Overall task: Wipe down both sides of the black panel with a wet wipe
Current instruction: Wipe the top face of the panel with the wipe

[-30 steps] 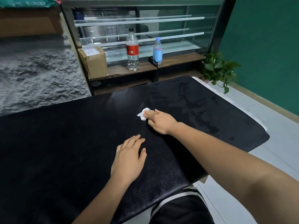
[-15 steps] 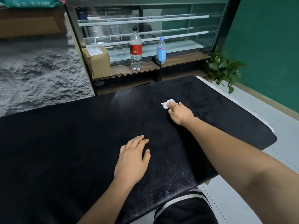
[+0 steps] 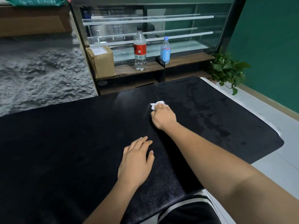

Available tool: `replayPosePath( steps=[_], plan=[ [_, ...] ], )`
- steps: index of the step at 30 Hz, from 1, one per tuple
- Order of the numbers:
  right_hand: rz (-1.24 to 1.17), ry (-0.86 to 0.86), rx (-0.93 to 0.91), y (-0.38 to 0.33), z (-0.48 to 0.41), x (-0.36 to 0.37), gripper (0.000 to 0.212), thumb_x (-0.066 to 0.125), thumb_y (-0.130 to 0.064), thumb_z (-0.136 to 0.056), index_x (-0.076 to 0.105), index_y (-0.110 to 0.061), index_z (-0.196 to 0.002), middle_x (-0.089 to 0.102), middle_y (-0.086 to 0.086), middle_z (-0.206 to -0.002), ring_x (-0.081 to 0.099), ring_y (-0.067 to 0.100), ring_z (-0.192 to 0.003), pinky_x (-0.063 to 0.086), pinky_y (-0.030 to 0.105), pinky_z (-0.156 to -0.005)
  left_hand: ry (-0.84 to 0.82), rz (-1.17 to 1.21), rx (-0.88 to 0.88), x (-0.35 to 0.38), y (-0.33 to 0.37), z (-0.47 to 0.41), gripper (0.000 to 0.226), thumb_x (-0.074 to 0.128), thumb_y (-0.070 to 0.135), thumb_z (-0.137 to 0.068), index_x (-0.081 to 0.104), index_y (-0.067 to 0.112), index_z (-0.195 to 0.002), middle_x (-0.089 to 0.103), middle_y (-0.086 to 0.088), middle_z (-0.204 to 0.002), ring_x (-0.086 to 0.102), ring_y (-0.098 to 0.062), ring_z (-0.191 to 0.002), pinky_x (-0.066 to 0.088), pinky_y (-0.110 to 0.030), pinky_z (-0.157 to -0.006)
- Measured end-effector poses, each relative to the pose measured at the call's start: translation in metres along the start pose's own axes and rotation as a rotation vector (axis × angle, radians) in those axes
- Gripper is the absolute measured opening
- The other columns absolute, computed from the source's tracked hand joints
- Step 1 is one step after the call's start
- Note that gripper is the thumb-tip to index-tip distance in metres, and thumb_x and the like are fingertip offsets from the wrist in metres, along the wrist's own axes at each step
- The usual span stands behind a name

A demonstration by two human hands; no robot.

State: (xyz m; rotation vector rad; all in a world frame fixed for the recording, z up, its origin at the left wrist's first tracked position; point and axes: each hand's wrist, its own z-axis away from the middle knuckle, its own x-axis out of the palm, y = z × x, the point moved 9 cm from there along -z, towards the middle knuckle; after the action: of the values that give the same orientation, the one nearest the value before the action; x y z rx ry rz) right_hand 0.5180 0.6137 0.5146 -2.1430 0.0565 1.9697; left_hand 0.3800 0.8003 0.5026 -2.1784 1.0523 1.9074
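Observation:
A large black panel (image 3: 68, 143) lies flat in front of me, with damp streaks on its right part. My right hand (image 3: 163, 117) reaches out over the middle of the panel. Its fingers are curled over a crumpled white wet wipe (image 3: 154, 105) and press it against the surface; only the wipe's far edge shows beyond the fingertips. My left hand (image 3: 135, 160) rests palm down on the panel closer to me, fingers straight and holding nothing.
Behind the panel stands a glass display case (image 3: 145, 29) with a wooden ledge holding a cardboard box (image 3: 102, 61), a red-labelled bottle (image 3: 140, 49) and a blue-labelled bottle (image 3: 165, 50). A potted plant (image 3: 226, 70) stands at the right by the green wall. Pale tiled floor (image 3: 275, 167) lies to the right.
My right hand slid the wipe away from me and to the right, then came back a little to the left. My left hand stayed flat in place.

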Motion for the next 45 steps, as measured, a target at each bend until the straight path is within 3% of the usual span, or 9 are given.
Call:
replayPosePath(
  steps=[7,12,17,20,27,35,41,45],
  plan=[
    [-0.134,-0.083,-0.125,-0.016,0.001,0.004,0.040,0.030,-0.027,-0.107,0.051,-0.011,-0.137,0.044,0.004,-0.153,0.043,0.023,-0.138,0.023,0.036,-0.121,0.001,0.006,0.001,0.000,-0.001,-0.001,0.045,0.041,0.048,-0.107,0.051,0.038,-0.150,0.038,0.022,-0.161,0.025,0.004,-0.150,0.025,-0.028,-0.122],
    [-0.243,-0.008,-0.155,0.000,0.022,-0.009,0.041,0.035,-0.024,-0.106,0.046,-0.013,-0.145,0.034,0.002,-0.166,0.036,0.019,-0.150,0.013,0.038,-0.130,-0.016,0.053,0.003,-0.001,-0.003,-0.003,0.044,0.046,0.046,-0.106,0.053,0.039,-0.148,0.039,0.024,-0.159,0.025,0.006,-0.148,0.024,-0.026,-0.120],
    [-0.206,0.046,-0.128,0.032,0.038,-0.008,0.037,0.040,-0.027,-0.105,0.053,-0.015,-0.138,0.050,0.002,-0.156,0.042,0.023,-0.148,0.024,0.036,-0.127,-0.030,0.076,0.009,-0.008,-0.007,-0.020,0.036,0.055,0.043,-0.103,0.062,0.038,-0.138,0.052,0.026,-0.143,0.041,0.003,-0.133,0.034,-0.028,-0.112],
    [-0.158,0.069,-0.122,0.048,0.041,-0.006,0.046,0.040,-0.033,-0.107,0.052,-0.016,-0.148,0.042,0.001,-0.164,0.036,0.020,-0.152,0.024,0.034,-0.127,-0.040,0.118,-0.009,-0.015,-0.011,-0.046,0.035,0.060,0.041,-0.102,0.064,0.036,-0.136,0.057,0.025,-0.133,0.049,0.000,-0.123,0.043,-0.031,-0.109],
    [-0.153,0.055,-0.168,0.067,0.038,0.001,0.056,0.034,-0.047,-0.107,0.041,-0.027,-0.159,0.031,-0.011,-0.169,0.021,0.004,-0.157,0.016,0.025,-0.125,-0.044,0.099,0.064,-0.011,-0.007,-0.124,0.042,0.062,0.035,-0.101,0.059,0.035,-0.142,0.058,0.018,-0.139,0.053,-0.008,-0.124,0.046,-0.033,-0.107],
    [-0.203,0.083,-0.141,0.071,0.037,0.007,0.063,0.025,-0.054,-0.104,0.034,-0.031,-0.162,0.023,-0.015,-0.171,0.011,-0.001,-0.158,0.006,0.021,-0.127,-0.119,-0.075,0.231,0.035,0.004,-0.196,0.044,0.049,0.034,-0.108,0.053,0.034,-0.151,0.040,0.012,-0.163,0.034,-0.012,-0.150,0.033,-0.034,-0.118],
    [-0.196,0.120,-0.131,0.070,0.034,0.005,0.062,0.027,-0.054,-0.104,0.034,-0.033,-0.163,0.023,-0.017,-0.170,0.007,-0.006,-0.157,0.001,0.018,-0.125,-0.111,-0.010,0.301,0.045,0.010,-0.224,0.038,0.052,0.020,-0.106,0.066,0.031,-0.140,0.053,0.015,-0.153,0.055,-0.012,-0.134,0.049,-0.030,-0.099],
    [-0.186,0.159,-0.112,0.071,0.036,0.003,0.063,0.030,-0.053,-0.104,0.033,-0.030,-0.164,0.026,-0.016,-0.170,0.012,-0.005,-0.156,-0.002,0.014,-0.122,-0.150,0.003,0.355,0.055,0.016,-0.235,0.041,0.050,0.018,-0.106,0.063,0.028,-0.143,0.050,0.016,-0.156,0.056,-0.011,-0.134,0.051,-0.031,-0.104]
  ],
)
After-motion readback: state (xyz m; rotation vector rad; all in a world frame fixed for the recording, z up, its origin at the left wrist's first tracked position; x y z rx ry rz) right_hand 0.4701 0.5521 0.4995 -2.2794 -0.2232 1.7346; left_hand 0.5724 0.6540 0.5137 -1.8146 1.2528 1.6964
